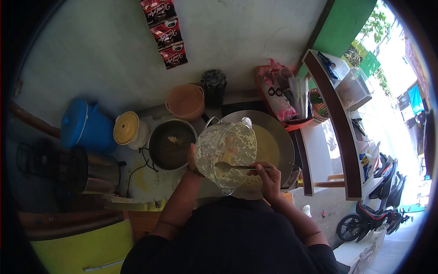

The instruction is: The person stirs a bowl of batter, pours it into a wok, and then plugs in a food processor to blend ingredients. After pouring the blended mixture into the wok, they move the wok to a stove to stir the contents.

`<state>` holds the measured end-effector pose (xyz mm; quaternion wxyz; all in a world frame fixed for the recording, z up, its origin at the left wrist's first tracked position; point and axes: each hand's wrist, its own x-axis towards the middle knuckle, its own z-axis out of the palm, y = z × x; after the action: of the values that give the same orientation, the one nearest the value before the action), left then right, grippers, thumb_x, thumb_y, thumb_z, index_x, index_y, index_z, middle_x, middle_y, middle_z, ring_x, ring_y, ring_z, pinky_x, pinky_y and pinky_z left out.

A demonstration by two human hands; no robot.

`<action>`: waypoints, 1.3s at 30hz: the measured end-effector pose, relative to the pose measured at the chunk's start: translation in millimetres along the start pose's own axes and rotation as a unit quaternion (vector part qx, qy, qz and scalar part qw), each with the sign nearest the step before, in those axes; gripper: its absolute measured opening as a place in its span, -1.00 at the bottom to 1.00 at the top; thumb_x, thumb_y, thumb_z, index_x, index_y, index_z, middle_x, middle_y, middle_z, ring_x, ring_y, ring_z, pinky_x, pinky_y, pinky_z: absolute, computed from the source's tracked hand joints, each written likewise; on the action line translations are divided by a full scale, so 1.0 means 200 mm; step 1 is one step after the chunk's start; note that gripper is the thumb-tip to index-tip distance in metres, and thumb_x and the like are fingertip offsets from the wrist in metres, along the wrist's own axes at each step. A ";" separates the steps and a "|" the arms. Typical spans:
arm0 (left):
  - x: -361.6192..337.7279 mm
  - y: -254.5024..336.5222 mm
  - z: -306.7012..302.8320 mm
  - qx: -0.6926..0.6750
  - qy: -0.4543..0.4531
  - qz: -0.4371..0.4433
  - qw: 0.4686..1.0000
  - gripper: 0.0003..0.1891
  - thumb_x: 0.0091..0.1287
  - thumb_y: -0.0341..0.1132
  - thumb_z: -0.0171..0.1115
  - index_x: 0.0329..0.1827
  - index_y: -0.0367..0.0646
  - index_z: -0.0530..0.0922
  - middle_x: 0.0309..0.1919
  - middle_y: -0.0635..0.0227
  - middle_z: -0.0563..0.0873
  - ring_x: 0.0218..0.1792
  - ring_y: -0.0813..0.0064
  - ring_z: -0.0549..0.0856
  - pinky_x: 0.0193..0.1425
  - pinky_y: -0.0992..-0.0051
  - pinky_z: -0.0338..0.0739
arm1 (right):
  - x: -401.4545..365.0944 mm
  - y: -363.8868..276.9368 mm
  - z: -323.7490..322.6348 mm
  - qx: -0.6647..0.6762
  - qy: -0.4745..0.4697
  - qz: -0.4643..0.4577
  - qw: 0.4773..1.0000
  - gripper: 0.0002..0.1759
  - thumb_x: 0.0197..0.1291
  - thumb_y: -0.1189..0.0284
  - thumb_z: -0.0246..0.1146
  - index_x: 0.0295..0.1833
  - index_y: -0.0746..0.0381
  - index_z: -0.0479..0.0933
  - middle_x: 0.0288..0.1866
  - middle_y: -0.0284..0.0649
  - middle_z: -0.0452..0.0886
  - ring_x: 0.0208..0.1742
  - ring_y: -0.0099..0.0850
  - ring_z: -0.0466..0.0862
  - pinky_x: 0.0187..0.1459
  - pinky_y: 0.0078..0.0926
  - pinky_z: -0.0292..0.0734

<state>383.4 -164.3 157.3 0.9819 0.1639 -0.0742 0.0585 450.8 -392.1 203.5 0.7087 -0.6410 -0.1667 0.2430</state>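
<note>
A clear plastic bowl (207, 146), its inside smeared with pale yellow batter, is tilted over a wide metal wok (285, 150) that holds yellowish liquid. My left hand (192, 157) grips the bowl by its left side, partly hidden behind it. In my right hand (269, 177) is the handle of a metal spoon (244, 167), whose head rests inside the bowl with some batter on it. Just left of the bowl sits a metal pot (157, 150) with dark liquid and a pale lump in it.
Along the wall stand a blue container (98, 130), a cream lidded jar (126, 128), a peach basket (185, 101) and a black ribbed object (213, 86). An orange tray (315, 120) with stacked plastic cups lies behind the wok. Shelves (340, 132) rise on the right.
</note>
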 end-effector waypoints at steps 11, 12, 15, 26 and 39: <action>-0.07 -0.01 -0.26 -0.017 0.118 0.078 0.990 -0.09 0.30 0.37 -0.16 0.50 -0.17 0.05 0.45 -0.02 0.18 0.40 -0.07 0.27 0.39 -0.15 0.23 | -0.03 -0.04 -0.09 0.138 0.069 0.088 0.984 -0.76 0.35 0.40 0.12 -0.14 0.38 0.58 -0.42 -0.18 0.66 -0.34 -0.49 0.63 -0.13 -0.55 0.45; -0.07 -0.01 -0.25 -0.065 0.103 0.082 0.989 -0.08 0.29 0.38 -0.14 0.50 -0.17 0.05 0.44 -0.02 0.18 0.40 -0.08 0.27 0.39 -0.16 0.23 | -0.03 -0.05 -0.10 0.157 0.082 0.071 0.982 -0.75 0.36 0.40 0.12 -0.14 0.38 0.58 -0.41 -0.18 0.66 -0.33 -0.50 0.62 -0.13 -0.56 0.45; -0.08 -0.01 -0.24 -0.115 0.083 0.082 0.986 -0.05 0.25 0.41 -0.10 0.50 -0.15 0.06 0.44 -0.03 0.18 0.40 -0.10 0.25 0.38 -0.18 0.22 | -0.03 -0.11 -0.15 0.167 0.129 0.007 0.978 -0.75 0.38 0.40 0.10 -0.12 0.38 0.57 -0.35 -0.19 0.66 -0.31 -0.53 0.62 -0.13 -0.58 0.44; -0.12 0.04 -0.27 -0.004 0.103 0.032 0.994 0.04 0.16 0.47 -0.02 0.52 -0.13 0.03 0.45 -0.08 0.14 0.42 -0.15 0.21 0.36 -0.23 0.20 | -0.06 -0.05 -0.35 -0.337 0.196 -0.253 0.885 -0.83 0.34 0.51 0.10 -0.11 0.29 0.60 -0.31 -0.26 0.69 -0.18 -0.47 0.56 -0.03 -0.51 0.39; -0.02 -0.03 0.03 -0.025 -0.001 -0.005 1.000 0.05 0.14 0.50 -0.03 0.53 -0.05 -0.01 0.47 -0.04 0.10 0.42 -0.20 0.17 0.33 -0.30 0.22 | 0.01 -0.23 0.01 -0.462 -0.098 -0.448 0.759 -0.69 -0.03 0.41 0.35 -0.10 -0.08 0.69 -0.26 -0.63 0.72 -0.26 -0.56 0.49 -0.12 -0.51 0.20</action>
<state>379.9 -172.5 160.7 0.9859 0.1400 -0.0755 0.0518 457.4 -391.4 249.3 0.3342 -0.7158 -0.5951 -0.1472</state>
